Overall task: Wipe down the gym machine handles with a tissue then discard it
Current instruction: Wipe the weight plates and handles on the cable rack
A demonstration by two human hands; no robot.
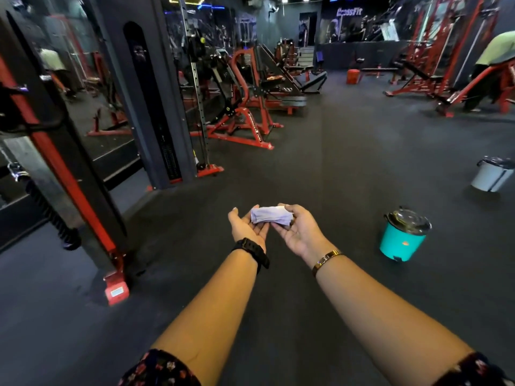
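A folded white tissue lies across both my palms, held out in front of me over the dark floor. My left hand is palm up with fingers straight under the tissue's left end. My right hand is palm up too, and its thumb presses on the tissue's right end. A teal pedal bin with a dark lid stands on the floor to the right of my hands. The black and red cable machine rises at my left, with a ribbed black handle hanging low on it.
A white pedal bin stands further right. Red and black weight machines line the left side and the far right. An orange bucket sits far back. A mirror wall runs behind the cable machine. Dark rubber floor stretches ahead.
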